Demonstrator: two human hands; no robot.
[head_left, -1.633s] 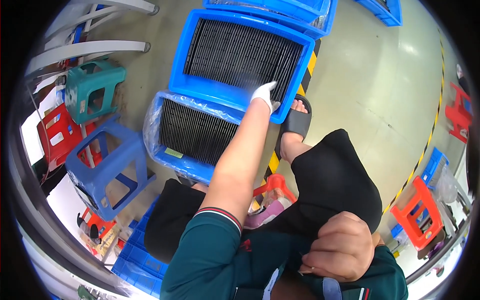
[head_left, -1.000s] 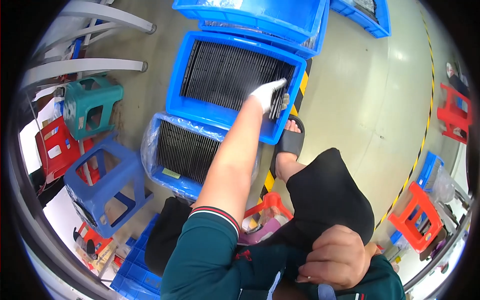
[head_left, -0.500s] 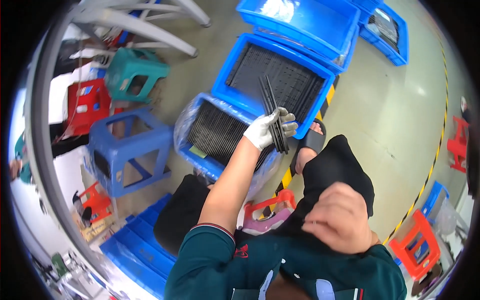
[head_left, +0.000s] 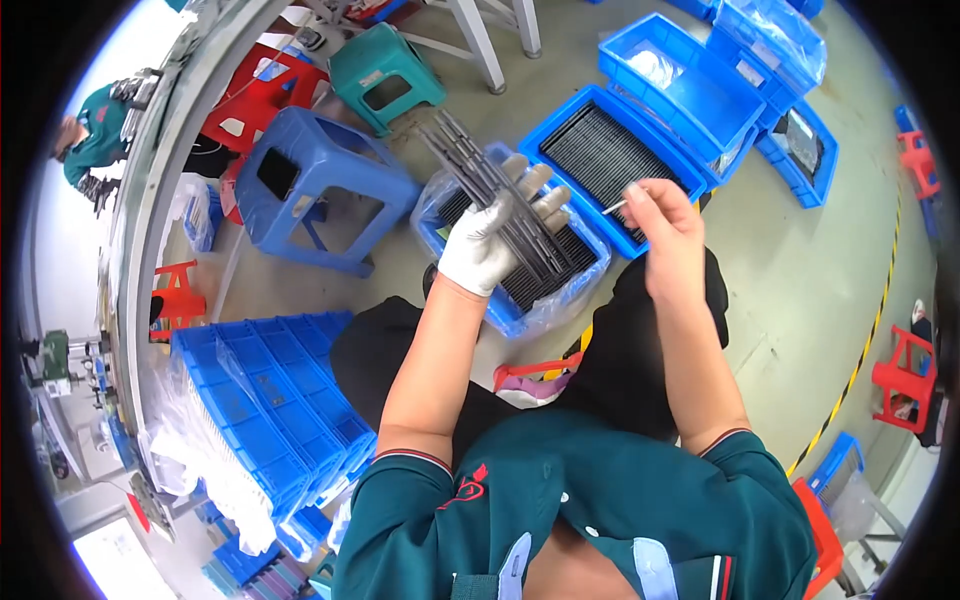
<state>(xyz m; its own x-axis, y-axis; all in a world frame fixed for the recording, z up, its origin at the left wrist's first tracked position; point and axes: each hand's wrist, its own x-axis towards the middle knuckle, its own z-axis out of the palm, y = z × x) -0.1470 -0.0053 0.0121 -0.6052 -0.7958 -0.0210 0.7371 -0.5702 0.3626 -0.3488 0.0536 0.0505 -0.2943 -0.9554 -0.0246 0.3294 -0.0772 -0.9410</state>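
My left hand [head_left: 478, 245], in a white glove with grey fingertips, is closed round a bundle of long thin black strips [head_left: 525, 235]. It holds them slanted above a blue bin lined with clear plastic [head_left: 510, 322], where more black strips lie in a row. My bare right hand [head_left: 670, 225] pinches a small, thin, pale stick-like piece [head_left: 614, 207] between thumb and forefinger. The piece is too small to name. Behind that hand is a second blue bin [head_left: 531, 146] full of similar black strips, its near right part hidden by my fingers.
A blue stool [head_left: 300, 190] and a green stool [head_left: 385, 75] stand at the left. Blue crates [head_left: 270, 395] are stacked at my lower left. Another blue bin [head_left: 690, 115] rests beyond the strip bin. Yellow-black tape [head_left: 862, 365] runs along the floor at right.
The view has swung left. My left hand now shows its strips spread broader and nearer. My right hand, blurred near my lap before, has gone forward and pinches the pale piece.
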